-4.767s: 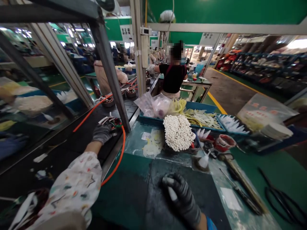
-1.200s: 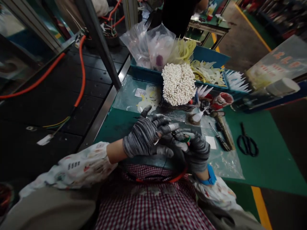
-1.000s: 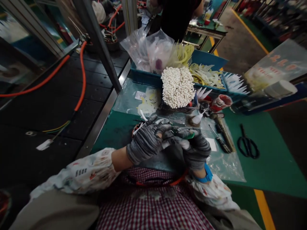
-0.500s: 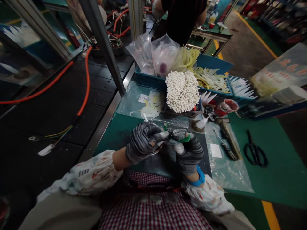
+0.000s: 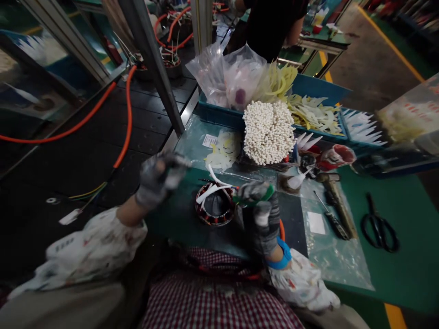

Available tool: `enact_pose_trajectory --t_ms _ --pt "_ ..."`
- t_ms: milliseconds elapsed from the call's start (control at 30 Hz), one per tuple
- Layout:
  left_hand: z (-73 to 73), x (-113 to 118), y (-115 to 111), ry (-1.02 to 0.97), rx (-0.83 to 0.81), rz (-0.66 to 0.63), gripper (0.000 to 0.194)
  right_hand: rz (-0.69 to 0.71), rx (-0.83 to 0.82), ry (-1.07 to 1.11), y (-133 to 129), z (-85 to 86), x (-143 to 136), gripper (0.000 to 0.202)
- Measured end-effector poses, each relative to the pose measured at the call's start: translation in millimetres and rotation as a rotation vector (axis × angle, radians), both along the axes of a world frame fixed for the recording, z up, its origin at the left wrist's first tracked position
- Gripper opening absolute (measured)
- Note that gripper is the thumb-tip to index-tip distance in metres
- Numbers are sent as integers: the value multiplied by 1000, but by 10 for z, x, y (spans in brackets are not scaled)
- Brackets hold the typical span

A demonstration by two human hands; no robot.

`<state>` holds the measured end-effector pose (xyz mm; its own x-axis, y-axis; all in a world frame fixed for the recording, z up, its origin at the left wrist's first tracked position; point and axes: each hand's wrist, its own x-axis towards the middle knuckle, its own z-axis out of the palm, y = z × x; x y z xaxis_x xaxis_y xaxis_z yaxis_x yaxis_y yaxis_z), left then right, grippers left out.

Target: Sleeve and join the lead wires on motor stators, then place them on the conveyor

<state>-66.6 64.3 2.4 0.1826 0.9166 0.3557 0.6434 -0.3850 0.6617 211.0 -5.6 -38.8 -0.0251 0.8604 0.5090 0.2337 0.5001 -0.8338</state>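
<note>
My right hand (image 5: pixel 262 214), in a grey striped glove with taped fingertips, is closed on a small green circuit board (image 5: pixel 269 193). Just left of it, a round motor stator (image 5: pixel 202 214) with dark red windings lies on the dark mat. White sleeved leads (image 5: pixel 214 190) rise from the stator toward the board. Out to the left, past the table's edge, hangs my left hand (image 5: pixel 159 178), gloved too. Motion smears its fingers, so whether it holds anything is unclear.
A bundle of white-tipped sticks (image 5: pixel 269 132) stands before blue bins (image 5: pixel 219 114) of sleeves. To the right lie a hammer (image 5: pixel 338 201), a screwdriver (image 5: pixel 329 217) and black scissors (image 5: pixel 379 228). A metal post (image 5: pixel 154 68) rises at the left. One person stands behind the bins.
My left hand has left the board and swung left, uncovering the stator and its white leads. My right hand still holds the board in nearly the same place.
</note>
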Motion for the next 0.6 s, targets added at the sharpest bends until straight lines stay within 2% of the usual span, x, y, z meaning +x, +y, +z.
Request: enact_pose_trajectory --t_ms 33,133,233,333,433,600 --pt "-48 -5 193 39 -82 67 66 103 36 0 17 10 -22 40" --pt "-226 194 714 177 -257 71 47 369 115 -55 93 57 -19 23" --pt "-354 443 1007 332 -398 72 48 382 90 -110 151 79 54 16" --pt "-407 522 1120 369 -467 105 45 348 74 -71 151 69 99 13" --pt "-426 481 1183 322 -510 131 32 344 61 -24 106 42 91 16" --pt "-375 398 1195 137 -441 154 23 278 -80 93 23 -35 103 17"
